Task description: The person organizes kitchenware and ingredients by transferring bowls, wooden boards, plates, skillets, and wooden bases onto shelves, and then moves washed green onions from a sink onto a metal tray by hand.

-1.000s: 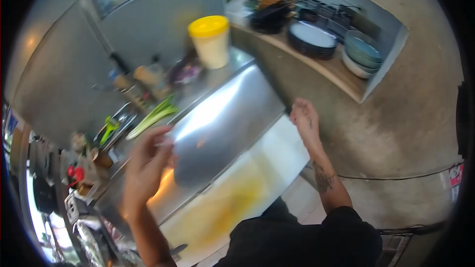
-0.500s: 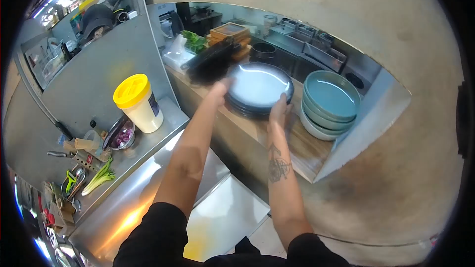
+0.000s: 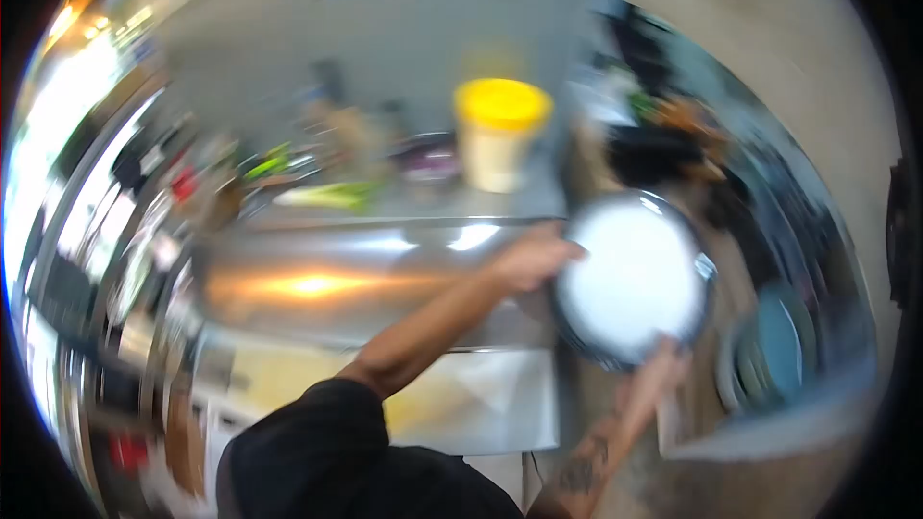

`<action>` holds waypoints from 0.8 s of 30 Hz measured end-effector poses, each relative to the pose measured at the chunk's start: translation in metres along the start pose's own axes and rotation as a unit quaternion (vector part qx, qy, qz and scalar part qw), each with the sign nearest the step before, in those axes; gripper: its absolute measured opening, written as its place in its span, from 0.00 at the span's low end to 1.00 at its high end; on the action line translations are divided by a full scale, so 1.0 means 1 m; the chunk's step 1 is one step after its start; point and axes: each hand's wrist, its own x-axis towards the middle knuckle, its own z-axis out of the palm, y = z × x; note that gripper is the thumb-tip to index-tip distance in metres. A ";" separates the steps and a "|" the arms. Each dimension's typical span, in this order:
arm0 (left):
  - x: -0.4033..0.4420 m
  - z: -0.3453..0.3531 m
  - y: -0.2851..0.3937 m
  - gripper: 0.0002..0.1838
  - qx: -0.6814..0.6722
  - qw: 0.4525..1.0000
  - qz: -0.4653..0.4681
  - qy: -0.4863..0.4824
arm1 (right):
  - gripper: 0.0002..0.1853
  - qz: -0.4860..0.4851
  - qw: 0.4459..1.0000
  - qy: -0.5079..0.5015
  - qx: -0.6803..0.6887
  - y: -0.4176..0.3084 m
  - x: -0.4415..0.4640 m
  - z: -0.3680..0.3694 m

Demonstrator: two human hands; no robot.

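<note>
Both hands hold a stack of plates (image 3: 630, 279) with white centres and dark rims, tilted toward me in the head view. My left hand (image 3: 540, 257) grips its left edge, thumb over the rim. On the lower right edge, my right hand (image 3: 661, 367) has its thumb on top and its other fingers mostly hidden. Motion blur hides how many plates are in the stack. Behind it and to the right lies a wooden ledge (image 3: 704, 389), with a stack of blue-green bowls (image 3: 784, 341) on it.
A tub with a yellow lid (image 3: 502, 135) stands on the steel counter (image 3: 404, 200). Left of it are a bowl of purple pieces (image 3: 428, 161) and a green-and-white stalk vegetable (image 3: 332, 195). A dark object (image 3: 656, 156) sits farther back on the ledge.
My view has swung left, bringing more of the steel counter into sight. The plates have come off the ledge in both hands, nearer to me and tilted.
</note>
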 end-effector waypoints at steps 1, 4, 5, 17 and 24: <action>-0.049 -0.013 0.028 0.35 0.085 0.996 0.031 0.021 | 0.29 -0.014 0.996 -0.087 -0.025 -0.006 -0.017 -0.006; -0.150 -0.066 0.050 0.35 0.066 0.982 0.145 0.096 | 0.30 -0.015 0.962 -0.263 0.074 -0.031 -0.087 0.012; -0.184 -0.081 0.057 0.35 0.016 0.978 0.174 0.114 | 0.30 -0.015 0.953 -0.282 0.107 -0.048 -0.123 0.020; -0.670 -0.330 0.245 0.16 0.324 0.742 0.158 0.566 | 0.04 0.091 0.575 -0.788 0.203 -0.156 -0.553 0.215; -0.901 -0.468 0.342 0.07 0.246 0.708 0.227 0.621 | 0.06 -0.096 0.465 -0.873 0.111 -0.226 -0.899 0.305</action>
